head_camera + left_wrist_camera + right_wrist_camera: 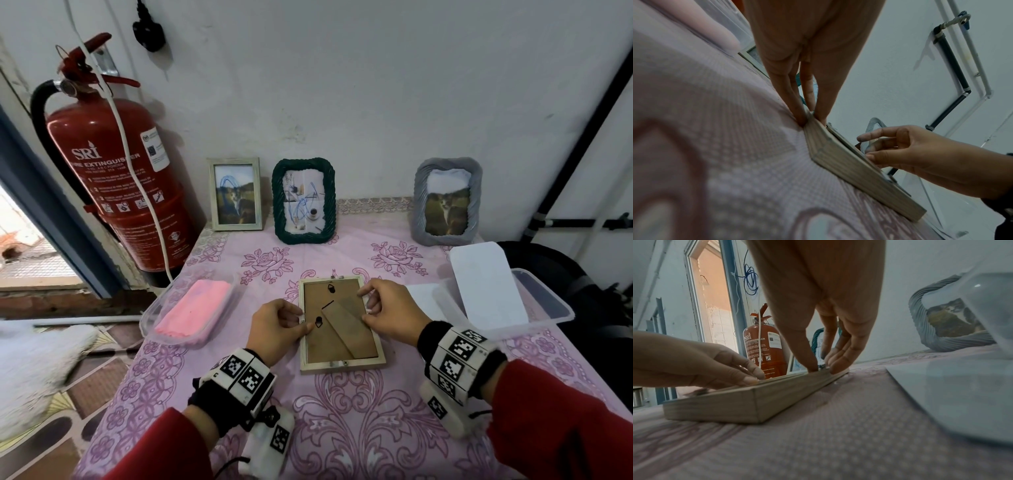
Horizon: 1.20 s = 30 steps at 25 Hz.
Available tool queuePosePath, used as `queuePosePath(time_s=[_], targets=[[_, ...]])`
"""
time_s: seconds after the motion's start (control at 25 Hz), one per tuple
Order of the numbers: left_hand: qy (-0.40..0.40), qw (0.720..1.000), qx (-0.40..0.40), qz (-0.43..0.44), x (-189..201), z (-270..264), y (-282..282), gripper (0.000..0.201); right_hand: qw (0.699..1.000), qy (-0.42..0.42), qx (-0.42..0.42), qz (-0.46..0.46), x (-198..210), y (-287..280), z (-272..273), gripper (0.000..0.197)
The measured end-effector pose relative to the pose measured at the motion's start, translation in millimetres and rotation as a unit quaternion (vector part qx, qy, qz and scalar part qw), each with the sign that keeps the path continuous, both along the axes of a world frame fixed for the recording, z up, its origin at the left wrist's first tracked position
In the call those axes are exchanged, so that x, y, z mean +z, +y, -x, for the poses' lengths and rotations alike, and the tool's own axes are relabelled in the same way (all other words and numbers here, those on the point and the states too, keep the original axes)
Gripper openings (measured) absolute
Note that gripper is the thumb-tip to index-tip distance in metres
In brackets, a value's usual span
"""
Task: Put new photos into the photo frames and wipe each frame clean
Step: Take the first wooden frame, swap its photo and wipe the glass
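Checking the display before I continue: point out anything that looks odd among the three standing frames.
Two stand out: the pale wooden frame and the dark green frame have blue scribbles across their photos. The grey frame shows no scribbles.

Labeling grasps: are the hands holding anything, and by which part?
Both grip the face-down wooden frame lying on the table: left hand at its left edge, right hand at its right edge.

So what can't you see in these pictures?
- Front of the wooden frame: it lies face down in every view, so any photo inside is hidden.
- Small print on the fire extinguisher: too small in the head view.
- Inside the clear box: white sheets cover it in the head view.
- Tablecloth pattern: blurred in both wrist views.
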<state>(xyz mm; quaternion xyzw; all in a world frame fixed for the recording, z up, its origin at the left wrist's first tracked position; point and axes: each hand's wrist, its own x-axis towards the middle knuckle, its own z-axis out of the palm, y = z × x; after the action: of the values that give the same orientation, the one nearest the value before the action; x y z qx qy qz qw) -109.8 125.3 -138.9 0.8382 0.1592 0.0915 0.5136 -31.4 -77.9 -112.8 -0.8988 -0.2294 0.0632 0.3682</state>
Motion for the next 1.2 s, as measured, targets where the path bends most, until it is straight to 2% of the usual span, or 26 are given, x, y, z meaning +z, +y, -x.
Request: queuePosePath(time_s=[0.28,0.76,0.96,1.2], targets=[[0.003,0.999,-0.023,-0.025,0.4,-0.4,0.2,0.018,0.999,0.017,-0.018,-0.024,0.7,-0.3,-0.6,0.035],[0.0,0.997,-0.053,-0.056,4.8,1.1,-0.4,0.01,0.999,-0.013,0.029,-0.038,1.9,-3.2,-1.4,0.029],[0.001,0.994,-0.078,-0.074,7.5,1.5,-0.3,0.01,0.996,-0.003,0.081,-0.023,-0.3,-2.3,-0.5,0.027],[0.014,0.99,-0.085,-0.108,6.4,-0.3,-0.4,0.014,0.998,0.003,0.055,-0.035,0.5,-6.3,-2.9,0.03]])
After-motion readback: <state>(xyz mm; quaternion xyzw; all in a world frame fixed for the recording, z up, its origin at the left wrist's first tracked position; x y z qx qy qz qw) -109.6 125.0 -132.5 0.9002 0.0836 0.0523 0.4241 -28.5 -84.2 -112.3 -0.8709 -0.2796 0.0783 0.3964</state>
